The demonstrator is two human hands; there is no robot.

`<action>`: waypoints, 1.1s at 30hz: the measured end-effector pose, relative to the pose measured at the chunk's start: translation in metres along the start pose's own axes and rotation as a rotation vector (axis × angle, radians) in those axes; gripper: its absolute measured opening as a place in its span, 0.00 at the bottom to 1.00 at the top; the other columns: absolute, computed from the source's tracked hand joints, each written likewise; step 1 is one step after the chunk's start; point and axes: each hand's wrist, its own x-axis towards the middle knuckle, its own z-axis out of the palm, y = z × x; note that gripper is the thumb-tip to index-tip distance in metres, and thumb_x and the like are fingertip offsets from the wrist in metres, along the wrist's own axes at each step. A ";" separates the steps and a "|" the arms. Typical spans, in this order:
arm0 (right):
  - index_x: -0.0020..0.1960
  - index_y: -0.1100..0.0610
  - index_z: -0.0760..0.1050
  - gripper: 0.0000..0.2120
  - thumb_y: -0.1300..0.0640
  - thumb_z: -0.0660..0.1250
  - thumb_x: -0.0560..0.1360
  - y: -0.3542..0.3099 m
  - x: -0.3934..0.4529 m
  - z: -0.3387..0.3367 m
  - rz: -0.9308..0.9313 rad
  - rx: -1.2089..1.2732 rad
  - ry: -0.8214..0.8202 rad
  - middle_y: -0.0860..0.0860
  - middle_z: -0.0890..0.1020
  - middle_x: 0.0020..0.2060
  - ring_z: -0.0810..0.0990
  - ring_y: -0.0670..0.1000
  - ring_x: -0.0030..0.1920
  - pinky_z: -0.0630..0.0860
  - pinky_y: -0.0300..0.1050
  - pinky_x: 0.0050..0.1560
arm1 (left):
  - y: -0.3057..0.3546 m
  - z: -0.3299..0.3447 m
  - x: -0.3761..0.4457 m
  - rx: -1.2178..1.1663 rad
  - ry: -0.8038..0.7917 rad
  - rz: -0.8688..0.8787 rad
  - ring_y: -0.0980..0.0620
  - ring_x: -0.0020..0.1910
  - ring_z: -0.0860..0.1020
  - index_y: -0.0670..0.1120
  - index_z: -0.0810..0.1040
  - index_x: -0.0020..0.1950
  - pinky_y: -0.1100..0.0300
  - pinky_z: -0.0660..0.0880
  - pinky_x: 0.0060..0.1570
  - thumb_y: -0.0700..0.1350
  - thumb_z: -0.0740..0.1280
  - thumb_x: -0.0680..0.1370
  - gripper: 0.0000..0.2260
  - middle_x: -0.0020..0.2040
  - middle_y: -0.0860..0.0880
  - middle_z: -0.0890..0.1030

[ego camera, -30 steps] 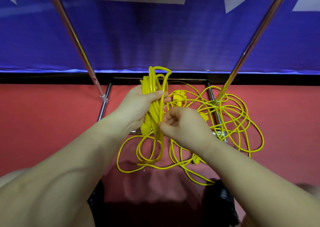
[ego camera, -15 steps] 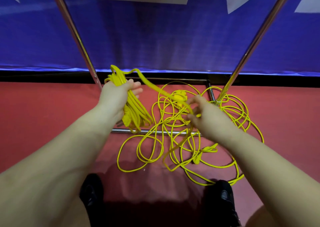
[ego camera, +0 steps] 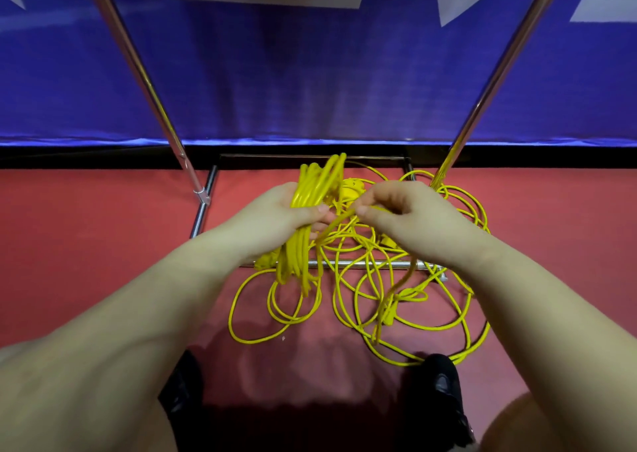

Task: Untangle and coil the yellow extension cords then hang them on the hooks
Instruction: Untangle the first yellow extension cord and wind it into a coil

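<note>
Left hand (ego camera: pixel 275 217) grips a coiled bundle of cord (ego camera: pixel 303 231) while right hand (ego camera: pixel 410 220) pinches a loose strand (ego camera: pixel 339 222) just beside it, above the tangle (ego camera: pixel 413 300) on the floor

A red floor (ego camera: pixel 86 245) runs up to a black strip (ego camera: pixel 103 157) at the foot of a blue backdrop (ego camera: pixel 310 72) with pale shapes along its top. Two shiny metal poles (ego camera: pixel 138 72) lean outward from a low metal base frame (ego camera: pixel 203 210) on the floor. Two black shoes (ego camera: pixel 444 396) show at the bottom edge.
</note>
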 end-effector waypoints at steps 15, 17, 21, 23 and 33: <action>0.43 0.52 0.69 0.07 0.50 0.61 0.78 0.025 0.012 -0.010 0.224 0.047 0.244 0.51 0.80 0.32 0.75 0.45 0.28 0.69 0.41 0.33 | 0.007 -0.003 0.001 -0.227 0.101 -0.026 0.53 0.28 0.80 0.43 0.73 0.43 0.57 0.80 0.32 0.38 0.61 0.79 0.05 0.29 0.49 0.80; 0.41 0.51 0.71 0.07 0.52 0.64 0.76 0.022 0.013 -0.015 0.109 0.118 0.383 0.50 0.74 0.29 0.69 0.46 0.27 0.67 0.40 0.32 | 0.008 -0.001 -0.001 -0.226 0.056 -0.045 0.52 0.29 0.81 0.43 0.74 0.44 0.56 0.80 0.31 0.38 0.60 0.79 0.06 0.29 0.48 0.81; 0.40 0.51 0.73 0.07 0.53 0.66 0.76 0.017 0.011 -0.017 -0.023 0.049 0.182 0.50 0.70 0.29 0.65 0.46 0.30 0.64 0.42 0.32 | 0.007 0.004 -0.004 -0.309 0.002 -0.091 0.49 0.31 0.82 0.43 0.74 0.45 0.55 0.80 0.34 0.39 0.59 0.79 0.06 0.32 0.44 0.83; 0.38 0.50 0.73 0.08 0.52 0.66 0.75 0.017 0.010 -0.018 -0.026 0.028 0.078 0.49 0.69 0.28 0.65 0.48 0.30 0.64 0.42 0.32 | 0.006 0.004 -0.006 -0.342 0.000 -0.104 0.48 0.31 0.82 0.43 0.74 0.45 0.55 0.80 0.34 0.39 0.59 0.79 0.06 0.33 0.43 0.83; 0.37 0.52 0.72 0.11 0.53 0.62 0.78 0.005 0.005 -0.027 -0.053 0.082 0.043 0.45 0.66 0.28 0.64 0.40 0.27 0.61 0.32 0.28 | 0.015 0.004 -0.012 -0.445 -0.080 -0.094 0.48 0.30 0.82 0.42 0.75 0.43 0.55 0.80 0.32 0.39 0.56 0.80 0.10 0.33 0.42 0.83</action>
